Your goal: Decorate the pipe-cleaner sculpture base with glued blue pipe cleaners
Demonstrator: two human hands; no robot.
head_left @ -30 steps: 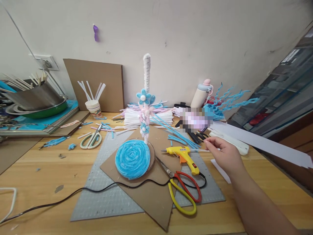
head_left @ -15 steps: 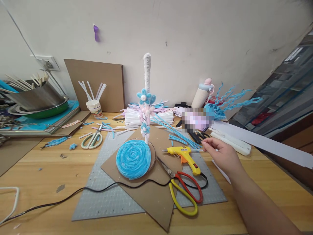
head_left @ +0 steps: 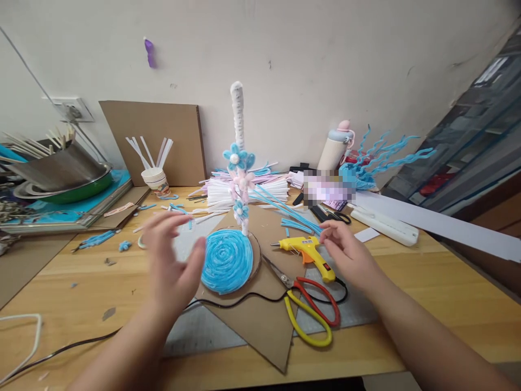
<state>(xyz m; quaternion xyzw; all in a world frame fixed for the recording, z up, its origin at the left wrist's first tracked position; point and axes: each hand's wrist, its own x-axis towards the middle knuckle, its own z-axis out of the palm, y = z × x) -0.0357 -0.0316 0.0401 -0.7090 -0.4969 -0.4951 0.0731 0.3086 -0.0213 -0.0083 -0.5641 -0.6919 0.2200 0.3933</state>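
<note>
A pipe-cleaner model stands mid-table: a blue spiral disc (head_left: 227,259) on a piece of cardboard (head_left: 260,320), with a white fuzzy stem (head_left: 237,111) carrying blue and pink flowers (head_left: 238,157). My left hand (head_left: 171,263) hovers open just left of the disc, fingers spread and slightly blurred. My right hand (head_left: 345,252) is beside the yellow glue gun (head_left: 307,251), its thumb and forefinger pinched near loose blue pipe cleaners (head_left: 297,222); what they hold is too small to see.
Red-and-yellow scissors (head_left: 313,309) lie by the glue gun, whose black cord (head_left: 81,342) runs left. Pale green scissors (head_left: 142,239), a paper cup (head_left: 155,180), a stack of white pipe cleaners (head_left: 252,193), a metal pan (head_left: 57,174) and a bottle (head_left: 336,146) ring the grey cutting mat (head_left: 211,331).
My left hand has come into view beside the blue disc. My right hand has moved left from the table's right side to the glue gun.
</note>
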